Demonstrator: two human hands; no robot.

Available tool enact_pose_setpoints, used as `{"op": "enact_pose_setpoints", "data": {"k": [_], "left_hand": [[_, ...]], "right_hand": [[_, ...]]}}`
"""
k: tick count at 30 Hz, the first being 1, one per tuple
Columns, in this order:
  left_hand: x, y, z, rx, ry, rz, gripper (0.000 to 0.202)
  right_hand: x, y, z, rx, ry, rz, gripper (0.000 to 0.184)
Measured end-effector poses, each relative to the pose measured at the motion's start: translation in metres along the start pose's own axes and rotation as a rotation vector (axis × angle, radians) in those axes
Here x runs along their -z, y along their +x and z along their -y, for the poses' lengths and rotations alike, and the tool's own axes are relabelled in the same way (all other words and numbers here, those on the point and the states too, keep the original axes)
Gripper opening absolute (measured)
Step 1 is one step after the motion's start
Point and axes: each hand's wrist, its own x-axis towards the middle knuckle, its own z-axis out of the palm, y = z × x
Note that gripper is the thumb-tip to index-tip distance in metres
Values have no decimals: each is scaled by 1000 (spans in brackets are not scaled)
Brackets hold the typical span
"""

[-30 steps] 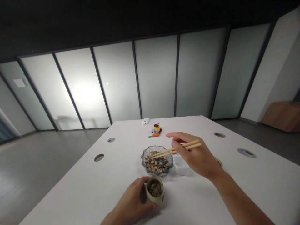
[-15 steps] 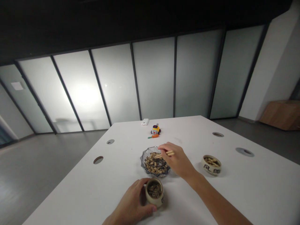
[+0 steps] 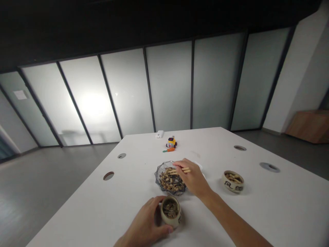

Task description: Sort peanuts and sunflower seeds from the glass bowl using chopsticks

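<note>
A clear scalloped glass bowl holds a mix of sunflower seeds and larger pale nuts. Over its right side, my right hand grips a pair of wooden chopsticks, their tips down among the seeds. Whether anything is pinched between the tips is too small to tell. Nearer to me, my left hand is wrapped round the left side of a small cream ceramic cup with sunflower seeds inside. A similar cup with dark characters stands to the right and contains pale, long pieces, apparently peanuts.
Behind the glass bowl lie an orange toy carrot, a yellow and grey toy vehicle and a white box-like device. A white object shows partly behind my right hand. The white table has several round holes.
My right hand has shifted slightly, and a white object behind it now shows. The chopsticks stay in the bowl. My left hand keeps its hold on the cup.
</note>
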Motion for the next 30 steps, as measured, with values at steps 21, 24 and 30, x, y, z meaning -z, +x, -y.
{"op": "enact_pose_setpoints", "data": {"k": [21, 24, 30], "left_hand": [[1, 0, -1, 27, -18, 11, 72], [0, 0, 0, 11, -16, 1, 71], [-1, 0, 2, -8, -22, -1, 74]], "right_hand": [[-6, -4, -1, -39, 80, -7, 27], [-6, -4, -1, -39, 89, -3, 27], [3, -1, 1, -36, 105, -15, 26]]}}
